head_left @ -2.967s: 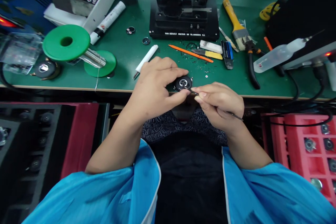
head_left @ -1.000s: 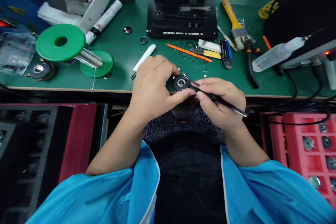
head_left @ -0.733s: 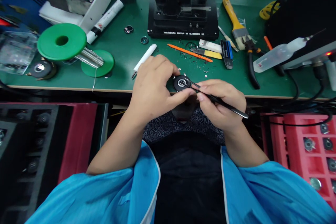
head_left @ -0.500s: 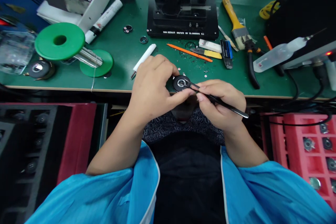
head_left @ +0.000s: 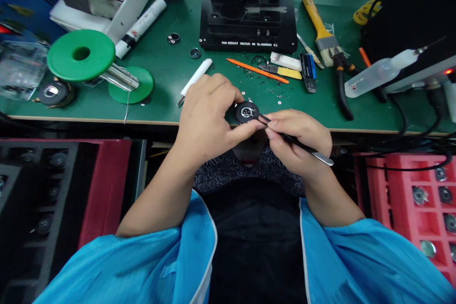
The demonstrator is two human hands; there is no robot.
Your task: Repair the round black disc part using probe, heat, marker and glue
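A small round black part (head_left: 242, 118) with a shiny ringed centre is pinched in my left hand (head_left: 210, 116), thumb below it and fingers on its far left side. My right hand (head_left: 301, 137) is closed round dark tweezers (head_left: 295, 140), held like a pen and slanting down to the right. Their tips reach over the right side of the part's centre; whether they grip anything there is too small to tell. Both hands are at the bench's front edge. Just beyond my left hand lies a white pen-like tool (head_left: 195, 77) with a metal tip.
On the green bench (head_left: 171, 85) stand a solder spool (head_left: 81, 56) and a black fixture (head_left: 247, 23). An orange stick (head_left: 257, 71), a yellow-handled brush (head_left: 317, 23), pliers (head_left: 342, 88) and a clear needle bottle (head_left: 379, 73) lie to the right. Foam trays (head_left: 401, 171) flank my lap.
The tweezers have shifted slightly left and up, their tips further over the part's centre. My right hand has moved a little with them. My left hand stays in place.
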